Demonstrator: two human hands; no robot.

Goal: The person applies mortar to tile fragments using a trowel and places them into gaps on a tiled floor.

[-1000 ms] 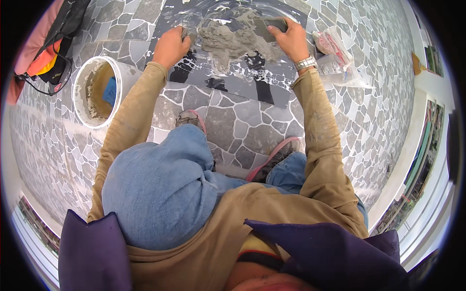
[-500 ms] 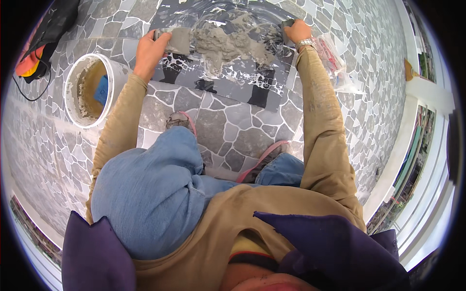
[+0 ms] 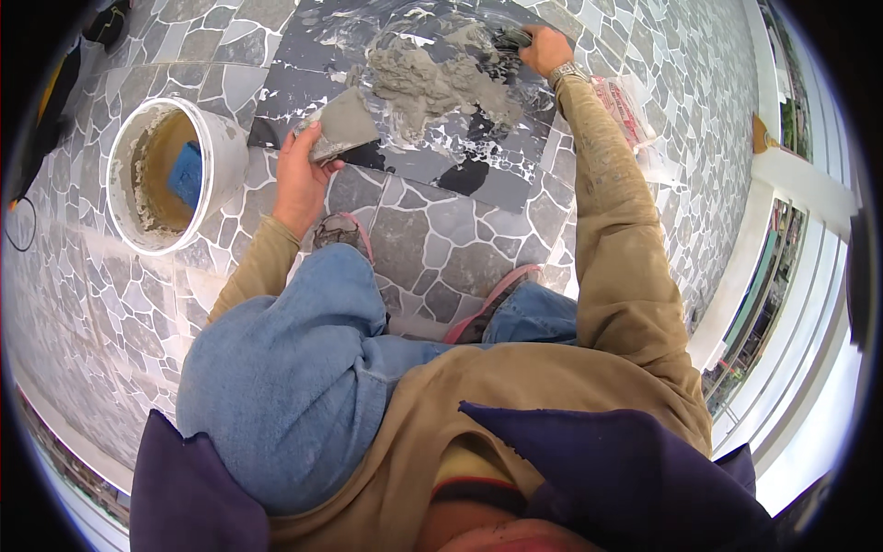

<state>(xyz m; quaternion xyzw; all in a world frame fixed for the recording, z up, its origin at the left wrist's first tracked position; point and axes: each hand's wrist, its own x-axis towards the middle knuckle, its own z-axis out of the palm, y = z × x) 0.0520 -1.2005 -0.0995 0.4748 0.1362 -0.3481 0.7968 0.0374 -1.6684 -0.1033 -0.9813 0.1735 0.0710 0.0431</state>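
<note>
A dark grey board (image 3: 313,64), smeared with white and grey, lies on the patterned floor. A wet heap of grey mortar (image 3: 423,83) covers its middle. My left hand (image 3: 303,170) is closed on a flat scraper (image 3: 345,127) coated in mortar, tilted over the board's near left edge. Towards the far right of the board, my right hand (image 3: 549,51) is closed round a dark tool (image 3: 511,39), its working end lying among the smears. The kind of that tool is hard to make out.
To the left stands a white bucket (image 3: 225,170) with murky water and a blue sponge (image 3: 187,175) inside. A clear plastic bag with red print (image 3: 625,106) lies right of the board. My shoes (image 3: 342,230) are close to the board's near edge. A dark bag (image 3: 51,110) is at far left.
My left hand has come nearer to me with the scraper, which is now turned at a slant. My right hand has shifted slightly left and away, drawing its tool toward the mortar.
</note>
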